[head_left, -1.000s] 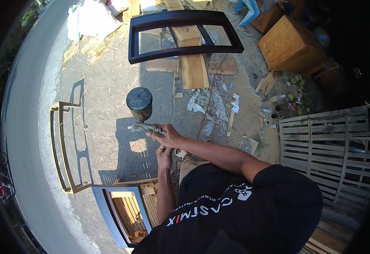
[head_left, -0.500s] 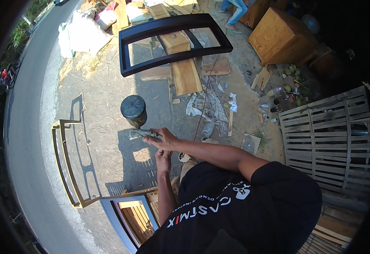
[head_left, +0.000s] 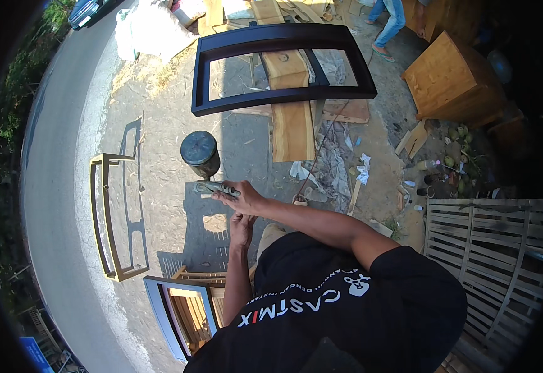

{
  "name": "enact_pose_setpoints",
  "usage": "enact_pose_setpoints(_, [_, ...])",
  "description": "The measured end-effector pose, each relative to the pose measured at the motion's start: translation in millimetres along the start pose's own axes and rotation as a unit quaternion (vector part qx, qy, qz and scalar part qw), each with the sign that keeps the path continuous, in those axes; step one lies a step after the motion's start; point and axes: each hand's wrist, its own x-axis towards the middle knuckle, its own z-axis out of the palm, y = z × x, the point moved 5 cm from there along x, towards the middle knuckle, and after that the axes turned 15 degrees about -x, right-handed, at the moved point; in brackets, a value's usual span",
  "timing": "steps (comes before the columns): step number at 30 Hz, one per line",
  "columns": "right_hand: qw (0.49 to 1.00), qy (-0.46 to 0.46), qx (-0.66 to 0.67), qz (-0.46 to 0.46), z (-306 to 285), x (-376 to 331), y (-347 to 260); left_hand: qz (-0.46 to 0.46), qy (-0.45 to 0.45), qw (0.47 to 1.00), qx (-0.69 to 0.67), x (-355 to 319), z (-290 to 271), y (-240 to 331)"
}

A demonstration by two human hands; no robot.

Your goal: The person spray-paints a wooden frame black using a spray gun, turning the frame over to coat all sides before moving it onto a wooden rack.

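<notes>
My right hand [head_left: 240, 198] is closed around a spray gun [head_left: 212, 187], whose dark round paint cup [head_left: 199, 152] stands above the gun body. Just below it is my left hand [head_left: 241, 229], its fingers curled shut against the underside of the right hand; what they grip is hidden. Farther ahead, a dark-painted wooden frame [head_left: 290, 97] with a large opening lies raised over a natural-edged wooden plank [head_left: 293, 132]. The gun is apart from this frame.
A pale, narrow frame [head_left: 100, 217] stands left, beside the road [head_left: 51, 186]. Near my left arm is a blue-grey frame [head_left: 163, 317]. Right are a wooden cabinet [head_left: 448, 81] and a slatted bamboo panel [head_left: 489, 261]. Another person's legs [head_left: 391, 25] show at the back; a thin hose crosses the ground.
My view has turned left, so the dark frame, plank and cabinet appear farther right. A vehicle shows more fully on the road. Both hands keep nearly the same hold at the spray gun.
</notes>
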Motion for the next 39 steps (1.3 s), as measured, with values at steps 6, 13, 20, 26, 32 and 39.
enact_pose_setpoints(6, [1.0, 0.011, 0.008, -0.009, -9.1, 38.5, 18.3, 0.007, 0.012, 1.0, -0.003, 37.1, 7.4, 4.9])
enact_pose_setpoints(13, [1.0, -0.001, 0.009, 0.02, 9.9, 98.1, 19.1, 0.014, 0.015, 1.0, 0.007, 82.2, -11.4, 43.9])
enact_pose_setpoints(20, [0.998, 0.033, 0.006, 0.047, 55.5, 180.4, 24.1, -0.036, 0.006, 0.991, 0.128, 138.7, -57.2, 111.9])
enact_pose_setpoints(26, [0.989, 0.091, -0.065, 0.099, 88.9, 243.5, 16.5, -0.161, 0.05, 0.934, 0.315, 157.7, -178.1, 172.8])
enact_pose_setpoints(32, [0.974, 0.205, -0.058, 0.082, 97.9, 305.7, 2.3, -0.304, 0.144, 0.854, 0.397, 107.7, -358.3, 211.4])
enact_pose_setpoints(39, [0.962, 0.221, -0.108, 0.122, 97.1, 338.1, 24.4, -0.341, 0.153, 0.835, 0.404, 99.2, -388.6, 230.6])
